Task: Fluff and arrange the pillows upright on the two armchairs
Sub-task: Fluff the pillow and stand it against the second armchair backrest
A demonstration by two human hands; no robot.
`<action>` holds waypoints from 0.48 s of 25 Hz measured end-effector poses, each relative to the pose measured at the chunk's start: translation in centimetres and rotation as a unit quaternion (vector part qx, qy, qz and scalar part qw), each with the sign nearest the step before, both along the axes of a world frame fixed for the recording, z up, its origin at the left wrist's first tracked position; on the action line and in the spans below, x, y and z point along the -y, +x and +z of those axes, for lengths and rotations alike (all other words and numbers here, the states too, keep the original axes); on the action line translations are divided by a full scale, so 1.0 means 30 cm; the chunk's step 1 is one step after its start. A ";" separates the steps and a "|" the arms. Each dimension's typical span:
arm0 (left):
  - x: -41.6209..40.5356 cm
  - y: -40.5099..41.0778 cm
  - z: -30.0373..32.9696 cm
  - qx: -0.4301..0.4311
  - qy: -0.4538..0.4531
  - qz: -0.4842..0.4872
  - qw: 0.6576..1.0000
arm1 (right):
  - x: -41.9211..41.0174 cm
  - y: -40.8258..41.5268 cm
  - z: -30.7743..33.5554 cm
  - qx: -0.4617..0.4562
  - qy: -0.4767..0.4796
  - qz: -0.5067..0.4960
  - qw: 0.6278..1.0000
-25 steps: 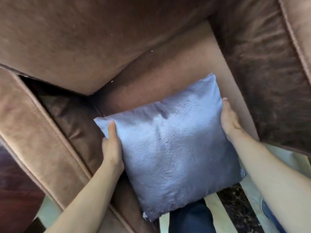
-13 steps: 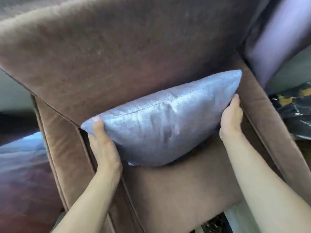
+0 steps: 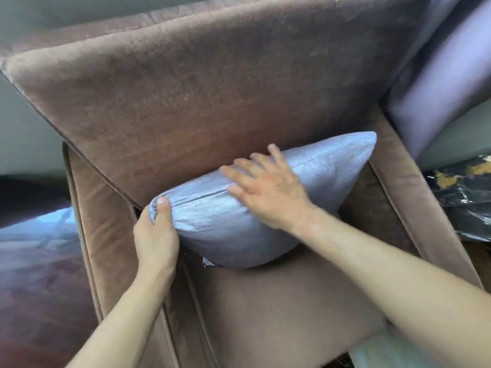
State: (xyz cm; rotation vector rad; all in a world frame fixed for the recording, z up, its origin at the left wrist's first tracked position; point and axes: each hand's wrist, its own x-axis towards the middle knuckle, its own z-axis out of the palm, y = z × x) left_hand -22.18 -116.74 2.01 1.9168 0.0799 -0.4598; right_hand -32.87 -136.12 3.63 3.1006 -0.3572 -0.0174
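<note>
A shiny blue-grey pillow (image 3: 326, 176) stands on edge on the seat of a brown velvet armchair (image 3: 186, 102), leaning against its back cushion. My left hand (image 3: 155, 232) grips the pillow's left corner, thumb on top. My right hand (image 3: 268, 189) lies flat over the pillow's top seam with fingers spread, blurred by motion. The pillow's lower edge rests on the seat cushion (image 3: 279, 309).
Armrests flank the seat on the left (image 3: 87, 208) and right (image 3: 414, 197). A purple satin curtain (image 3: 438, 75) hangs at the upper right. A dark marbled surface (image 3: 467, 197) lies beyond the right armrest. Glossy dark floor (image 3: 37, 261) shows at the left.
The pillow went from flat in my hands to standing against the backrest. My right hand left the pillow's right edge and now lies open across its top.
</note>
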 end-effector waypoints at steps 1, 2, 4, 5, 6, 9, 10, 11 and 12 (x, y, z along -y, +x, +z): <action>-0.001 0.009 -0.004 0.002 0.003 -0.012 1.000 | 0.139 -0.070 0.017 -0.040 -0.063 -0.035 0.997; 0.001 0.007 -0.007 0.000 0.005 -0.015 1.000 | 0.272 -0.142 0.042 -0.068 -0.100 -0.112 0.986; 0.013 -0.012 0.000 0.011 0.004 -0.002 1.000 | 0.441 -0.255 0.089 -0.038 -0.037 -0.335 0.941; 0.020 -0.026 0.008 0.031 -0.002 0.008 1.000 | 0.475 -0.277 0.088 0.024 0.058 -0.436 0.898; 0.025 -0.037 0.019 0.051 -0.009 0.017 0.999 | 0.487 -0.276 0.075 0.117 0.195 -0.508 0.831; 0.018 -0.052 0.035 0.069 -0.008 0.011 0.998 | 0.447 -0.274 0.058 0.357 0.532 -0.515 0.569; 0.004 -0.057 0.036 0.063 -0.011 0.001 0.998 | 0.443 -0.290 0.040 0.393 0.569 -0.500 0.521; -0.015 -0.065 0.034 0.060 -0.015 -0.012 0.998 | 0.427 -0.303 0.030 0.416 0.569 -0.501 0.502; -0.034 -0.072 0.033 0.069 -0.010 -0.029 0.997 | 0.409 -0.314 0.015 0.430 0.555 -0.504 0.503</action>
